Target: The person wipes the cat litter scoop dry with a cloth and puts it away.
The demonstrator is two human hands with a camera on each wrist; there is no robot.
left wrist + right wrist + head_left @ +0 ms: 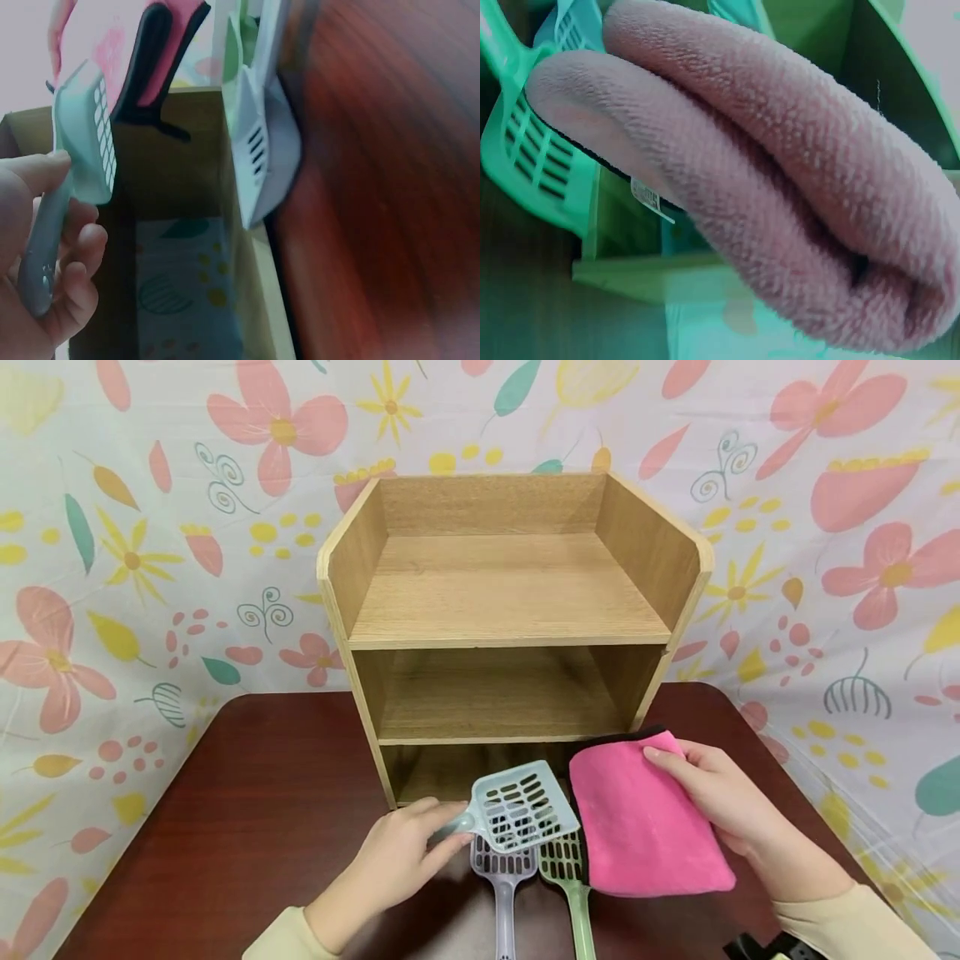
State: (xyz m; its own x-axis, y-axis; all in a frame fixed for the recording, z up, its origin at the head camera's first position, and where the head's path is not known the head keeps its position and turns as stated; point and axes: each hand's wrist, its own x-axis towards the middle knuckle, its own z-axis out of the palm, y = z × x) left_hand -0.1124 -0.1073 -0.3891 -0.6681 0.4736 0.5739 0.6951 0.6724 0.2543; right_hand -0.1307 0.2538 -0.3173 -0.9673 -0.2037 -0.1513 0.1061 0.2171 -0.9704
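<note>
On the table [225, 827], left hand [393, 860] grips blue scoop [521, 806]; right hand [731, 806] clasps pink towel [637, 827].

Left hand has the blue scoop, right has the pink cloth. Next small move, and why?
Probably ease the light blue slotted scoop forward into the wooden shelf's bottom compartment: the left hand grips its handle, its head already faces that opening, and the compartments look bare.

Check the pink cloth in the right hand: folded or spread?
Folded. The pink cloth shows two thick rounded layers doubled over each other in the right wrist view; the right hand holds it as a compact pad.
</note>
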